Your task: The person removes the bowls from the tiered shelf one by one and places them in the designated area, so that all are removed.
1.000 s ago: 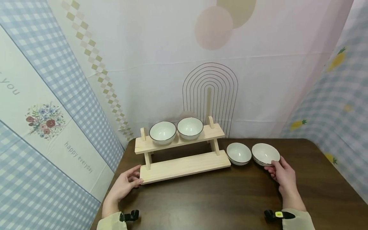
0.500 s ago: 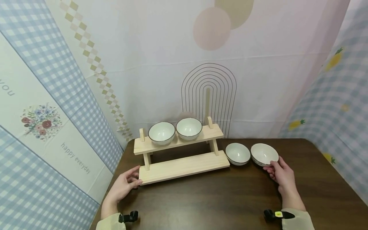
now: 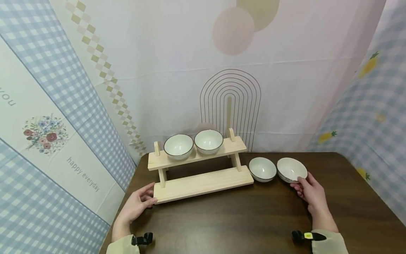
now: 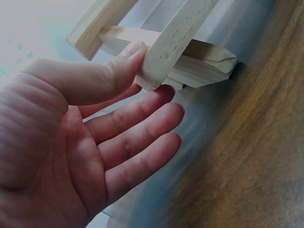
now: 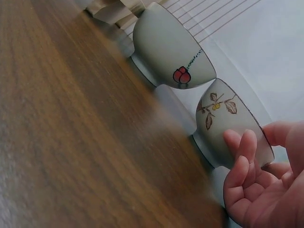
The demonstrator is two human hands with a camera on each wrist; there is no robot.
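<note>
My left hand (image 3: 135, 204) pinches the left end of the lower board of a two-tier wooden shelf (image 3: 203, 185); in the left wrist view its thumb lies on the board's edge (image 4: 171, 45). On the upper tier sit two white bowls with dark rims, the left bowl (image 3: 179, 146) beside the right one (image 3: 208, 141). My right hand (image 3: 311, 193) grips the near right rim of a white bowl (image 3: 291, 169), which the right wrist view shows with a brown leaf pattern (image 5: 216, 109). Close to its left stands another bowl (image 3: 262, 169), bearing a red flower bud (image 5: 181, 75).
The dark wooden table (image 3: 228, 225) reaches toward me in front of the shelf. A patterned white cloth (image 3: 165, 70) hangs behind it, with blue checked cloths (image 3: 82, 116) at both sides. Black straps with cameras (image 3: 142, 239) sit on the wrists.
The view has shifted very slightly. Both hands, the shelf and the bowls stay in essentially the same places.
</note>
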